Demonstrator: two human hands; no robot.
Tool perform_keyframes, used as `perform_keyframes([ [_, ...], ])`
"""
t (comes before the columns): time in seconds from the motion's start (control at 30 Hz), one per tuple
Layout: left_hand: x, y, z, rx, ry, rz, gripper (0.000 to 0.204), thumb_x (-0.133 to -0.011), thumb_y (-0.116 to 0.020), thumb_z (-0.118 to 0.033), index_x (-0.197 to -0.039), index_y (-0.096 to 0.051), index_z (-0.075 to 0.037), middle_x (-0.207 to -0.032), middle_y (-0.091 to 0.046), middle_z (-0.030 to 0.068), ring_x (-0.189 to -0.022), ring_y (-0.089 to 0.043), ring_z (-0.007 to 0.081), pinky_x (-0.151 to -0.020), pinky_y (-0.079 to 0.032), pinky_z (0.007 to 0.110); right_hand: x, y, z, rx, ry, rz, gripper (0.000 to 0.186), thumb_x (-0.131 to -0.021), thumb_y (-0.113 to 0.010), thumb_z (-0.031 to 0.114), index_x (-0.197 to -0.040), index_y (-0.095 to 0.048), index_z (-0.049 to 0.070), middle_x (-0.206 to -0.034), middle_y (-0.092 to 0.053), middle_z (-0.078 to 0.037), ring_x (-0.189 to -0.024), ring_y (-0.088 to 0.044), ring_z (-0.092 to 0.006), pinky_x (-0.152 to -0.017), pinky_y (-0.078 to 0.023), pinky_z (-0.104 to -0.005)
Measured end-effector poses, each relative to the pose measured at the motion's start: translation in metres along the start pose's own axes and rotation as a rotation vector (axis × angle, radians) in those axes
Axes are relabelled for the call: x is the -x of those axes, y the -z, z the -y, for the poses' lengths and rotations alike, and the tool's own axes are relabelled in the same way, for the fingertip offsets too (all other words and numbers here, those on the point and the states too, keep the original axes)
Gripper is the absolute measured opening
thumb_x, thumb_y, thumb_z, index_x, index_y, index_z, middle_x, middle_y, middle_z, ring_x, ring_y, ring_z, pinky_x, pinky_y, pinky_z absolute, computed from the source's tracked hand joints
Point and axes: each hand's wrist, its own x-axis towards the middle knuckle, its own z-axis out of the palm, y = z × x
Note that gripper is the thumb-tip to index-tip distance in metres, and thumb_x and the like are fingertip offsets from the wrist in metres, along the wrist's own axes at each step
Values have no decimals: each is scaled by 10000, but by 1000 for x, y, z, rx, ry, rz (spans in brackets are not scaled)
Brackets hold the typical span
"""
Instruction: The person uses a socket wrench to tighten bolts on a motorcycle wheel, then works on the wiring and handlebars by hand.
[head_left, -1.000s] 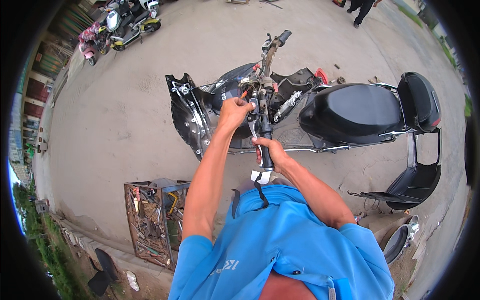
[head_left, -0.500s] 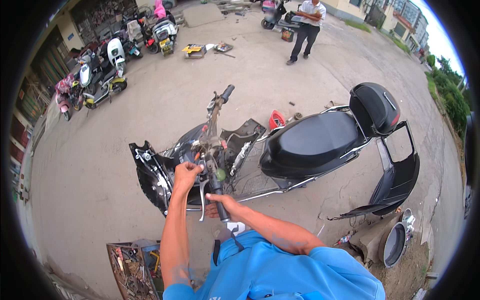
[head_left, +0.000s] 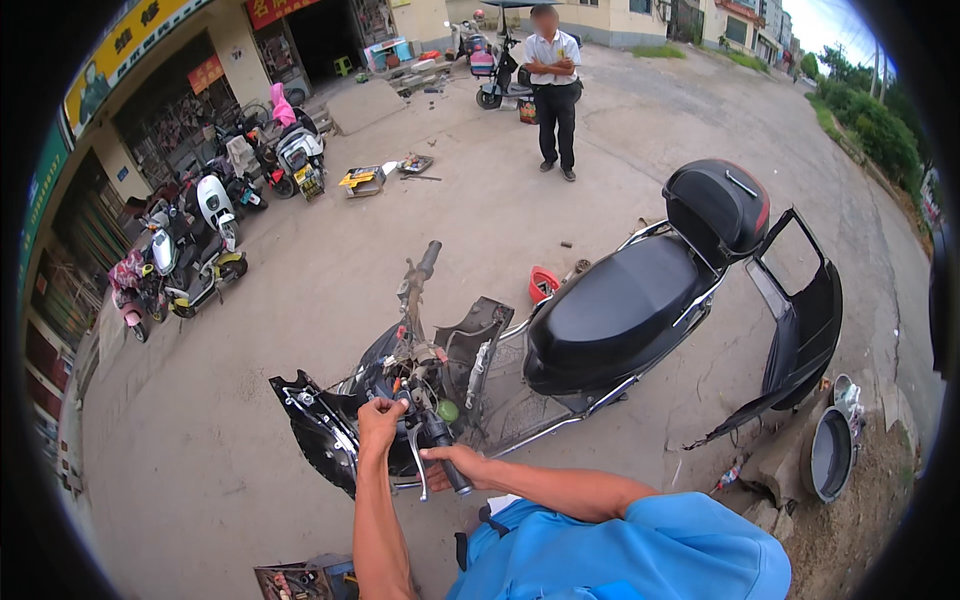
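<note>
A partly stripped scooter stands in front of me, its handlebar turned so that one rubber handlebar grip [head_left: 458, 480] points toward my body. My right hand [head_left: 468, 467] is around that grip, with the thumb across it and the fingers beneath. At the inner end of the silver brake lever [head_left: 418, 462], my left hand [head_left: 379, 422] is closed in a pinch; whatever lies between its fingertips is hidden. Bare wires and a round green part [head_left: 447, 411] sit by the bar. The black front panel [head_left: 318, 432] is to the left, the black seat [head_left: 615, 310] to the right.
A detached black body panel [head_left: 800, 330] lies at right, near a round basin [head_left: 832, 455]. A red helmet-like bowl [head_left: 542, 284] sits behind the scooter. A toolbox [head_left: 325, 575] is at the lower left. Parked scooters [head_left: 200, 235] line the left; a person [head_left: 555, 90] stands ahead, arms folded.
My view has tilted up and shifted, showing more shopfronts and less of the toolbox. Both hands keep nearly the same places on the handlebar.
</note>
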Motion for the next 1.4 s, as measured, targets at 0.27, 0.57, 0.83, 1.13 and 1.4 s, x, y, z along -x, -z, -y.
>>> perform_keyframes([
  [0.27,2,0,-1,-6,7,-12,245,-786,-800,-190,-759,-664,13,-669,-591,8,-610,-491,95,-572,-397,273,16,-14,8,135,137,-122,438,-865,-724,445,-1010,-638,41,-853,-674,-94,-719,-672,-213,-647,-548,-331],
  [0.57,-1,-4,-1,-39,-15,-12,255,-793,-795,-203,-795,-677,23,-679,-602,14,-615,-499,99,-577,-400,272,-1,2,1,276,177,-200,425,-838,-732,418,-892,-633,8,-719,-629,-84,-594,-616,-182,-580,-521,-333],
  [0.83,3,10,0,-89,27,-15,257,-852,-763,-245,-833,-644,-18,-705,-596,8,-562,-506,104,-474,-388,265,7,-11,4,10,7,123,476,-875,-705,495,-893,-656,21,-825,-660,-62,-627,-593,-142,-620,-506,-289],
  [1.13,-2,0,-6,-96,-3,21,256,-865,-757,-245,-837,-640,-19,-691,-577,-1,-557,-493,94,-478,-384,264,-27,6,-11,31,217,16,405,-873,-709,458,-840,-638,61,-758,-647,-68,-610,-609,-135,-562,-503,-286],
  [1.4,-2,7,0,-95,-6,9,262,-866,-758,-247,-826,-637,-19,-680,-566,-6,-544,-482,88,-463,-371,255,-3,-2,2,312,211,-165,474,-812,-750,485,-819,-634,26,-718,-626,-66,-555,-559,-154,-526,-460,-320],
])
